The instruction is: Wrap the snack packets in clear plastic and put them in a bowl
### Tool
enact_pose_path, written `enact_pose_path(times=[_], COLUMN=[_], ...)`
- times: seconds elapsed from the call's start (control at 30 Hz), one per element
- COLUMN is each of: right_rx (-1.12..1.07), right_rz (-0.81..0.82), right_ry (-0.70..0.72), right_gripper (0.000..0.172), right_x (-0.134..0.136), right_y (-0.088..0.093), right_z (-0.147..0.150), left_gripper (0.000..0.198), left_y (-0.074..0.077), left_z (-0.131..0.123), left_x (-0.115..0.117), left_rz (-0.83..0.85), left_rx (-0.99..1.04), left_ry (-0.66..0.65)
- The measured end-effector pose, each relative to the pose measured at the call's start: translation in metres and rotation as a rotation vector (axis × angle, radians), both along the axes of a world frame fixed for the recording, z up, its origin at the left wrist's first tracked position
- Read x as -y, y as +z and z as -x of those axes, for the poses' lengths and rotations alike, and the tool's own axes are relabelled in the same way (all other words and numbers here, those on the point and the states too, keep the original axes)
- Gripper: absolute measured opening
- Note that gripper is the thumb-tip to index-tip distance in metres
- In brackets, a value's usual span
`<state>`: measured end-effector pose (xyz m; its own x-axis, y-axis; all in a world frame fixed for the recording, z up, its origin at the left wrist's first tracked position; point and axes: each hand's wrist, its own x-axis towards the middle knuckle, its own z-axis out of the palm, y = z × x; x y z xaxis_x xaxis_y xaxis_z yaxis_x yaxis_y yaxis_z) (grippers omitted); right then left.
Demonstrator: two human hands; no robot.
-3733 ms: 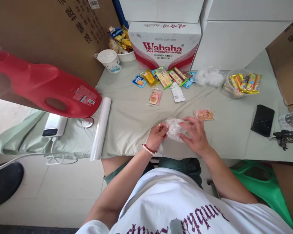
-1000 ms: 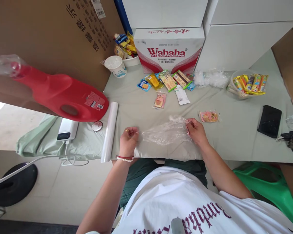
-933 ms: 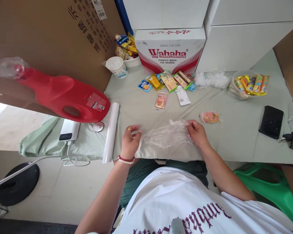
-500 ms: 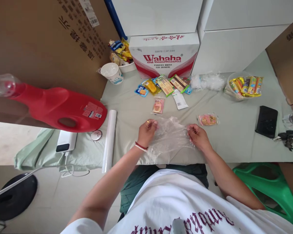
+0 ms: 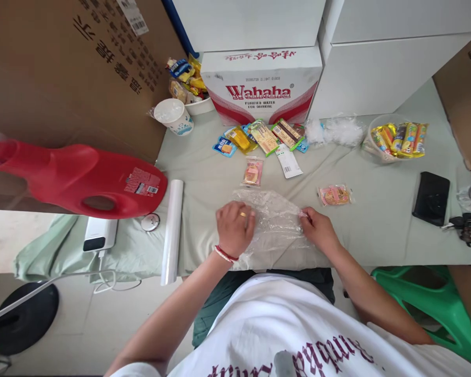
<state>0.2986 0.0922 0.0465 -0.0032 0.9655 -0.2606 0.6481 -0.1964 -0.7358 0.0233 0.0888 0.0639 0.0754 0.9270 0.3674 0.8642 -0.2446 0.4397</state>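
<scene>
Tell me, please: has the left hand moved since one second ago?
Yes: the left hand has moved to the right, farther from the plastic film roll.

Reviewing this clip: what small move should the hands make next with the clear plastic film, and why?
Probably, the left hand should ease the clear, crinkled plastic film outward to the left: its middle looks creased, the right hand pinches its right edge, and the left hand sits at its left side, fingers curled.
</scene>
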Motion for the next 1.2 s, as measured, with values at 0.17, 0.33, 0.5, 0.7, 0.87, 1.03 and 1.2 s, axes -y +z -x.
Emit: enact_pose_path(times=[0.17, 0.33, 0.5, 0.7, 0.87, 1.03, 1.2], right_rx=[0.36, 0.104, -0.124, 0.093, 0.568, 0.584, 0.571], right_rz=[-0.385, -0.23, -0.014, -0.213, -0.278, -0.146, -0.16], right_ry=[0.366, 0.41, -0.15, -0.052, 0.341, 0.502, 0.55], right_gripper=[0.047, 0.025, 0.03, 0.039, 0.072, 0.098, 0.066], right_x=[-0.013, -0.046, -0.077, -0.074, -0.083, -0.093, -0.093], right_y=[0.023, 0.02, 0.007, 0.019, 0.018, 0.007, 0.003], right_z=[0.014, 0.023, -0.01, -0.071, -0.114, -0.143, -0.161], left_gripper=[0.023, 0.042, 0.076, 0.054, 0.054, 0.063, 0.061], left_y=[-0.031, -0.038, -0.039, -0.025, -0.02, -0.032, -0.032], left_z=[-0.009, -0.008, -0.004, 0.013, 0.017, 0.012, 0.01], left_x=[0.029, 0.04, 0.048, 0.043, 0.018, 0.026, 0.062], left_rz=[0.126, 0.204, 0.353, 0.309, 0.306, 0.402, 0.387], left_rx=[-0.197, -0.321, -0.344, -0.209, -0.301, -0.392, -0.397], left_ry=[-0.167, -0.157, -0.049, -0.018, 0.027, -0.025, -0.074])
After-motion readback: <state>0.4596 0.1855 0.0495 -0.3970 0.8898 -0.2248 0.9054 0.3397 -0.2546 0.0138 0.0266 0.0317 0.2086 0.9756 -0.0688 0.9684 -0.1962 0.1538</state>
